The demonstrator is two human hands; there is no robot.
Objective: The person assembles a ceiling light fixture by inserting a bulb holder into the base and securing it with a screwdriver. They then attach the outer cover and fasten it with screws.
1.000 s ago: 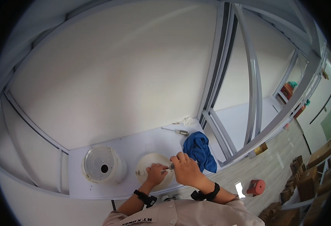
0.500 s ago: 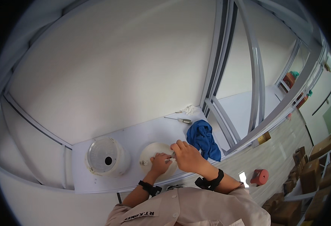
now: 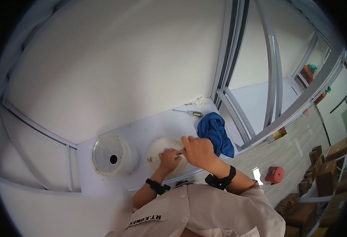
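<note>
A round, cream-white disc-shaped part (image 3: 156, 149) lies on the white bench, with a small metal fitting (image 3: 154, 159) near its left side. My left hand (image 3: 168, 159) rests over the middle of the disc, fingers bent inward. Just right of it, my right hand (image 3: 200, 151) is closed, its thumb and fingers pinched together close to the left fingertips. Between the two hands is something small and dark, too small to name. Left of the disc stands a white cylindrical tub (image 3: 129, 158) with a clear top and a dark round hole.
A crumpled blue cloth (image 3: 215, 134) lies right of my hands. Behind it are a screwdriver (image 3: 195, 113) and a white rag (image 3: 199, 101). Grey metal frame posts (image 3: 232, 47) rise at the bench's right end. A red roll (image 3: 275, 174) and cardboard boxes (image 3: 325, 173) are on the right.
The view has shifted slightly, so the bench items appear a little higher. Both hands stay at the disc, with the right hand slightly turned.
</note>
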